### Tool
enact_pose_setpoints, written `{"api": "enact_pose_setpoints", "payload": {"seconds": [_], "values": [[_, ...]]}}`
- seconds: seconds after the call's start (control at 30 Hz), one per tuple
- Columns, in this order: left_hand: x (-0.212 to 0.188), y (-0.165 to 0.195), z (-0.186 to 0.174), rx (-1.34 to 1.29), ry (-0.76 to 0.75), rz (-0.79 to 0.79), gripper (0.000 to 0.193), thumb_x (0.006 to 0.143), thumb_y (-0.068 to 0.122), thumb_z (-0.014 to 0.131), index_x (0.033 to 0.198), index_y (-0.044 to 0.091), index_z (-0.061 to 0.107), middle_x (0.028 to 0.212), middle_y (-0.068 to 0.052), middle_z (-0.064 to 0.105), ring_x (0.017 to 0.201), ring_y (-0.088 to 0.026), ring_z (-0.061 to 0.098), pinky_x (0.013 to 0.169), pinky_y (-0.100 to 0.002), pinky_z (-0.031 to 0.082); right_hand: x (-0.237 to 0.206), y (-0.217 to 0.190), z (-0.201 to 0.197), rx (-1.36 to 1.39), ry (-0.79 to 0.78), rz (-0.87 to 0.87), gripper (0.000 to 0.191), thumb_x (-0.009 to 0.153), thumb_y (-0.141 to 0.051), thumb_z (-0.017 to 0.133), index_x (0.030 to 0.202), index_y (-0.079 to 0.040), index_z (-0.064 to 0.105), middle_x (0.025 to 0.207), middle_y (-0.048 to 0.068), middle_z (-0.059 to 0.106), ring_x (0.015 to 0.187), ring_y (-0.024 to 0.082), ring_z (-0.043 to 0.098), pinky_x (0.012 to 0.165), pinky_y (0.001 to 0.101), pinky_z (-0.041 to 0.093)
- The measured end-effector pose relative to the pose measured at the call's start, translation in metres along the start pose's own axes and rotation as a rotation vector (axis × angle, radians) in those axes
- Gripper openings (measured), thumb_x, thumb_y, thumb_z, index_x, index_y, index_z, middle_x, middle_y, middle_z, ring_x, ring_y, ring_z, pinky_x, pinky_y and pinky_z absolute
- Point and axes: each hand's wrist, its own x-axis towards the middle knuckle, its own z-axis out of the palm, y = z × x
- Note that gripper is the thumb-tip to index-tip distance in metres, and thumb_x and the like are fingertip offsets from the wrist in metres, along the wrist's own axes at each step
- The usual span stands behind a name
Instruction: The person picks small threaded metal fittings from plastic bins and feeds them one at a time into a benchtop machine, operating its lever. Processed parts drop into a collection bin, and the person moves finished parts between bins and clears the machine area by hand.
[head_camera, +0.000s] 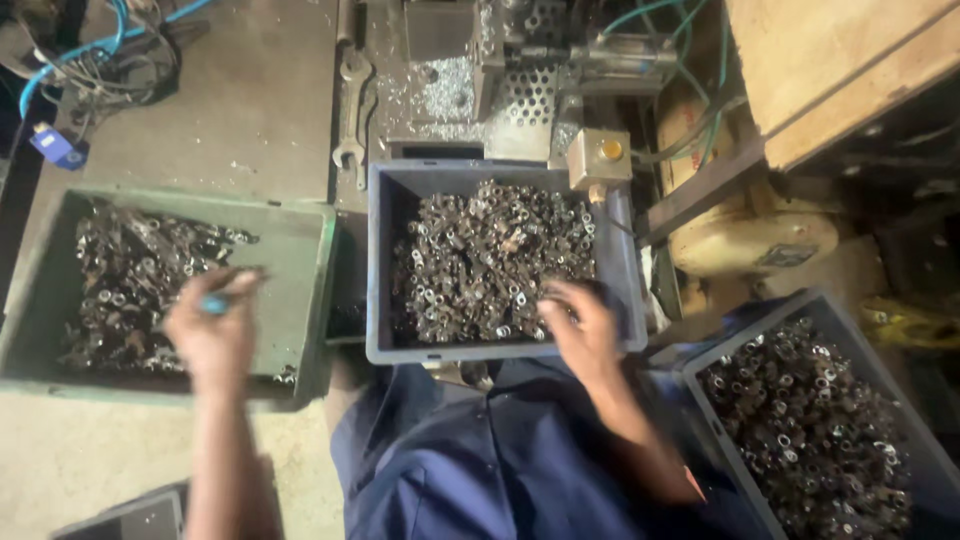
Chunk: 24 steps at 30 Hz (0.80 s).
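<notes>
1. The left hand (212, 335) is over the green tray (300, 290). Its fingers are curled around a small blue thing (215, 303) — it is too blurry to tell what that thing is.
2. The right hand (582, 328) is down in the blue-grey bin (385, 260), at the near right corner. Its fingers are spread and bent on the pile of little metal rings (485, 260). I cannot tell if it has picked any up.
3. The blue-grey bin sits right in front of the person, just above the lap in dark blue clothes (480, 460). The rings fill most of it.
4. The green tray is just to the left of that bin, on the floor. It has more small metal pieces (125, 270), mostly piled on its left side.
5. A third bin (720, 345) — blue too — stands low on the right, near the right arm. It is full of shiny rings as well.
6. Behind the middle bin is a grey machine (520, 70) with metal bits all over it, and a small box with a yellow button (600, 155).
7. A wrench (352, 120) lies next to the machine, on its left.
8. Blue cables (90, 50) sit far off at the top left.
</notes>
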Motion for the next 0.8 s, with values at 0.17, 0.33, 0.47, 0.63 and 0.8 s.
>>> {"api": "enact_pose_setpoints", "payload": {"seconds": [0.17,0.33,0.47,0.63,0.8], "values": [[-0.042,0.122,0.084,0.065,-0.042,0.498,0.017,0.089,0.011,0.082,0.1,0.009,0.069,0.1,-0.009,0.072,0.087,-0.029,0.065,0.077,-0.04,0.051,0.01,-0.017,0.072,0.836,-0.636,0.382,0.034,0.104,-0.025,0.056,0.127,-0.001,0.066,0.115,0.013,0.076,0.102,0.022,0.074,0.092,0.0384,0.059],[-0.065,0.17,0.099,0.232,-0.305,0.807,0.053,0.062,0.013,0.081,0.113,0.01,0.067,0.119,-0.009,0.068,0.093,-0.025,0.067,0.091,-0.051,0.048,0.019,-0.035,0.076,1.411,-0.672,0.472,0.019,0.115,-0.018,0.057,0.124,-0.003,0.065,0.112,0.011,0.072,0.101,0.024,0.07,0.089,0.0413,0.055],[-0.081,0.159,0.111,0.214,-0.423,0.768,0.054,0.066,0.014,0.08,0.118,0.011,0.066,0.125,-0.01,0.067,0.091,-0.028,0.065,0.094,-0.052,0.047,0.025,-0.023,0.056,1.182,-0.504,0.486,0.027,0.097,-0.013,0.061,0.123,-0.007,0.067,0.11,0.007,0.072,0.097,0.018,0.069,0.085,0.037,0.055],[-0.077,0.138,0.114,0.288,-0.503,0.555,0.037,0.081,0.015,0.077,0.116,0.011,0.067,0.095,-0.009,0.065,0.086,-0.033,0.063,0.09,-0.05,0.049,0.034,0.004,0.013,0.971,-0.233,0.326,0.023,0.093,-0.007,0.069,0.116,-0.006,0.066,0.1,0.006,0.07,0.087,0.016,0.068,0.071,0.0324,0.058],[-0.066,0.119,0.109,0.267,-0.495,0.44,0.033,0.082,0.008,0.068,0.114,0.009,0.067,0.095,-0.011,0.066,0.086,-0.036,0.063,0.082,-0.046,0.051,0.04,0.036,-0.053,0.598,0.168,0.177,0.029,0.09,0.004,0.071,0.114,-0.008,0.061,0.096,0.003,0.069,0.077,0.011,0.064,0.064,0.023,0.051]]}}
